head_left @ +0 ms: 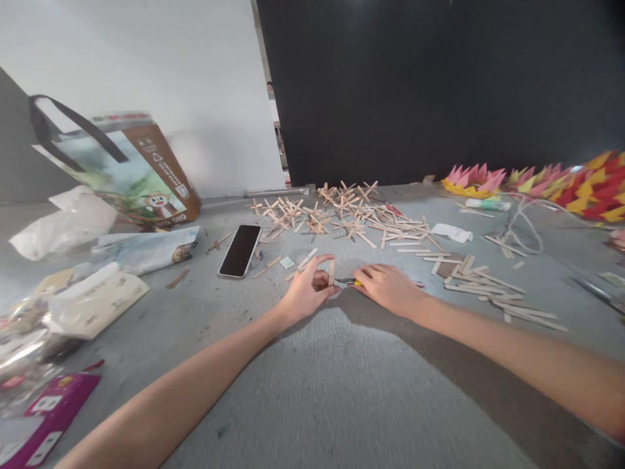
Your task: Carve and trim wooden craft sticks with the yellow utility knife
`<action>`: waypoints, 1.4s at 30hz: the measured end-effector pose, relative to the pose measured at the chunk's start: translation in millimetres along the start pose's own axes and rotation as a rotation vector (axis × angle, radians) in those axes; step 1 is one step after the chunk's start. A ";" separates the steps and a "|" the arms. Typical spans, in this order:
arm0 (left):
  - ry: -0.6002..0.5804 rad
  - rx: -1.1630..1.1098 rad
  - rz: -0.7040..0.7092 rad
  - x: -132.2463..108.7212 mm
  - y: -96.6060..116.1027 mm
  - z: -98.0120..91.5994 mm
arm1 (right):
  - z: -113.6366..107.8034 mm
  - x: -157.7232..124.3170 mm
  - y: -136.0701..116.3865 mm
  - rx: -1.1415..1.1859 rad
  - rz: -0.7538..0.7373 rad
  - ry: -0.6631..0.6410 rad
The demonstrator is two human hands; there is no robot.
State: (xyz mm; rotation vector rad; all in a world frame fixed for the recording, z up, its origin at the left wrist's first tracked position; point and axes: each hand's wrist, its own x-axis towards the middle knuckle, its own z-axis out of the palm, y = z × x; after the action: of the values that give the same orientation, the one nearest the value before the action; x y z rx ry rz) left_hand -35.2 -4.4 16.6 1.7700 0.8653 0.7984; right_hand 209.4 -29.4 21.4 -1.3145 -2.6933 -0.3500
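Observation:
Between the thumb and fingers of my left hand [306, 288] a short wooden craft stick [332, 271] stands upright. My right hand [385, 286] is closed around a slim cutter knife [359, 283] with some yellow on it, mostly covered by the fingers. Its metal end points left, close to the lower part of the stick; whether they touch I cannot tell. Just behind my hands lie several loose craft sticks [413, 251] and a heap of star-shaped crossed sticks [312, 218]. A stick pile [488, 286] spreads right of my right hand.
A black phone [240, 251] lies left of my hands. Farther left are a printed carry bag [141, 172], plastic packets [92, 299] and a purple pack [58, 417]. At right are pink and yellow paper petals [473, 180], a glue stick [488, 204] and a white cable [525, 228].

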 end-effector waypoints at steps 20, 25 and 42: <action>0.096 -0.099 -0.051 -2.1 -2.7 0.5 | 21.0 8.9 5.1 0.346 -0.022 0.226; 0.063 -0.119 -0.060 -2.4 -5.4 0.1 | 20.5 9.2 4.8 0.340 -0.014 0.201; 0.015 -0.336 -0.118 -0.9 1.1 -2.3 | 23.1 7.6 5.8 0.444 -0.105 0.263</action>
State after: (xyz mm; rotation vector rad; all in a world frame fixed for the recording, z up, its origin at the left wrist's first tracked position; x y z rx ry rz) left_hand -37.3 -4.3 18.3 1.4076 0.7863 0.8273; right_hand 209.1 -14.2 1.6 -0.9317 -2.4318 0.0649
